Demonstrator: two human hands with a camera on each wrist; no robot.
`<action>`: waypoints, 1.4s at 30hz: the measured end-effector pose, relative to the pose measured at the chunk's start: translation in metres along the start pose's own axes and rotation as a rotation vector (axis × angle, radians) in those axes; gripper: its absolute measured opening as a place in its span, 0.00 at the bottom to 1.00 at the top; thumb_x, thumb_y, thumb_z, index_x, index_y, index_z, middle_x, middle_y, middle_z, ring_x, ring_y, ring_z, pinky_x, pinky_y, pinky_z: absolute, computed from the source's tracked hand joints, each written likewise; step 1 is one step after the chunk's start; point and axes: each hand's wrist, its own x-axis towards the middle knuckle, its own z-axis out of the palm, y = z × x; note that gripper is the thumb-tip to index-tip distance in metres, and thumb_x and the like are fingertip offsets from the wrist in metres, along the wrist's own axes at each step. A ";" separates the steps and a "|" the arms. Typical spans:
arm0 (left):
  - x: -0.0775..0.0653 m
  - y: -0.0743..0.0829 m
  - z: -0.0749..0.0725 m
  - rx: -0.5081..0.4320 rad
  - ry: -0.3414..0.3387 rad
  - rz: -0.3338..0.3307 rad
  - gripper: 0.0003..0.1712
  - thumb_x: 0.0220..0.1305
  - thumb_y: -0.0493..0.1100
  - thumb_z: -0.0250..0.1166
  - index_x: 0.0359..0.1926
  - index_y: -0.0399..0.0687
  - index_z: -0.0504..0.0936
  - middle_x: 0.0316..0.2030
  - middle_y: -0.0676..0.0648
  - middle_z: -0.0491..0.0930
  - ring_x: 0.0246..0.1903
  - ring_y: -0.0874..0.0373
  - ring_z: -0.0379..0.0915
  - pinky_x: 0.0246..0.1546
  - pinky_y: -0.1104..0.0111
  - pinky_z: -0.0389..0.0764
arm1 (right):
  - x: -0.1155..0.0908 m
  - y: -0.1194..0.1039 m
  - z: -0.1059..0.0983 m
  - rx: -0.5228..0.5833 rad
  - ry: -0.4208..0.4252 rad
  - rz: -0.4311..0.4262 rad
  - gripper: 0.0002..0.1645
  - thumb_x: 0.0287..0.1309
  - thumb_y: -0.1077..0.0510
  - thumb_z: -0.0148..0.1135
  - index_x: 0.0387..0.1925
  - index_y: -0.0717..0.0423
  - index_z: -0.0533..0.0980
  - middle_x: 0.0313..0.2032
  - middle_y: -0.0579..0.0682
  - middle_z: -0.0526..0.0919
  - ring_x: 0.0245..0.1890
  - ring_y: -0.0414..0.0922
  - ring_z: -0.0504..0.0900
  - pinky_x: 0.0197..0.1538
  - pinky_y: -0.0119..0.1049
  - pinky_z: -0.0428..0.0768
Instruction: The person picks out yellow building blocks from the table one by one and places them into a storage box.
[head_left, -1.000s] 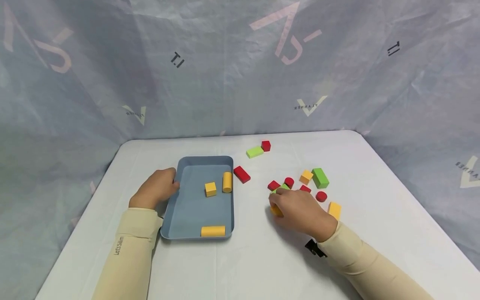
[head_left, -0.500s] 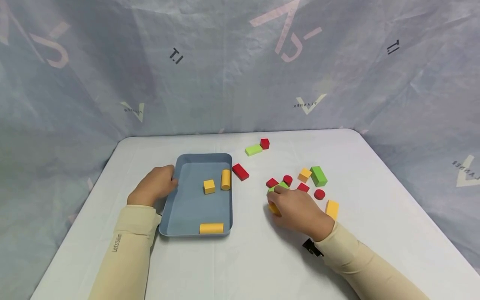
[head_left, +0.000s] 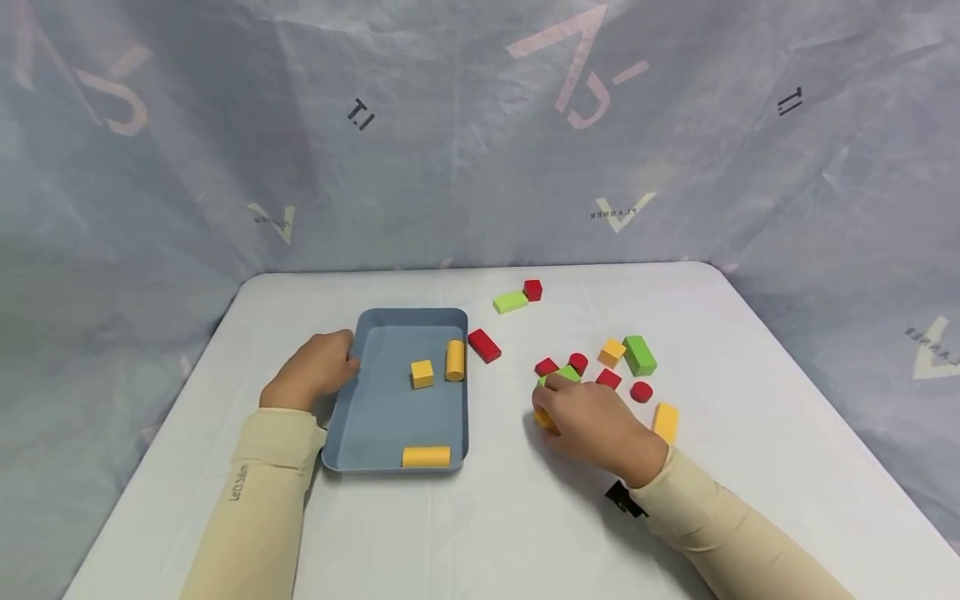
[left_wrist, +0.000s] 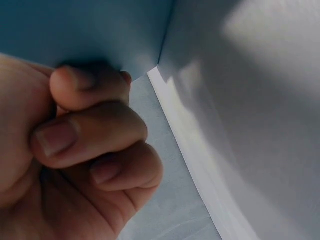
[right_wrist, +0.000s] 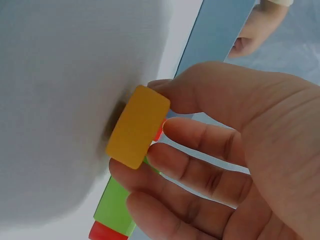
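Left hand [head_left: 311,372]: gripping the blue-grey tray [head_left: 378,423] by its left wall; hold yours steady. Right hand [head_left: 592,417]: yellow block [right_wrist: 138,127], pinched near a green block [head_left: 561,376]; lift straight up, avoiding nudges.

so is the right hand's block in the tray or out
Out: the right hand holds the yellow block to the right of the tray.

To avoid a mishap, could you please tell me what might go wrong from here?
The right hand pinches the yellow block with one face bare, so it could slip. That hand might also bump the green block just beyond it. If the left hand, gripping the tray, tilts it, the yellow cylinder at its near end may roll.
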 end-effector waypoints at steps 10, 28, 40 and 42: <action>0.002 0.000 0.000 -0.011 -0.004 -0.016 0.08 0.73 0.38 0.56 0.46 0.37 0.77 0.33 0.42 0.80 0.31 0.50 0.74 0.33 0.58 0.75 | 0.006 -0.007 -0.009 0.010 0.056 -0.046 0.19 0.48 0.51 0.79 0.42 0.44 0.81 0.33 0.39 0.75 0.21 0.34 0.68 0.24 0.26 0.69; 0.001 -0.002 0.003 -0.005 -0.001 -0.014 0.11 0.72 0.38 0.57 0.49 0.35 0.78 0.35 0.41 0.82 0.32 0.50 0.75 0.35 0.57 0.76 | 0.025 -0.035 -0.030 0.034 0.029 -0.108 0.26 0.51 0.51 0.77 0.54 0.45 0.81 0.40 0.40 0.82 0.27 0.36 0.77 0.28 0.29 0.76; -0.002 -0.003 -0.002 -0.004 0.046 -0.032 0.18 0.70 0.39 0.61 0.56 0.33 0.80 0.47 0.36 0.85 0.40 0.47 0.78 0.45 0.51 0.79 | 0.043 -0.056 -0.040 0.016 0.082 -0.190 0.26 0.50 0.55 0.75 0.54 0.47 0.80 0.33 0.39 0.83 0.29 0.35 0.76 0.30 0.29 0.76; -0.002 -0.003 -0.003 -0.005 0.053 -0.037 0.13 0.70 0.40 0.62 0.49 0.35 0.82 0.40 0.39 0.85 0.35 0.48 0.77 0.39 0.54 0.78 | 0.045 -0.060 -0.041 0.028 0.095 -0.204 0.26 0.50 0.56 0.75 0.53 0.49 0.81 0.33 0.39 0.83 0.29 0.36 0.76 0.31 0.30 0.77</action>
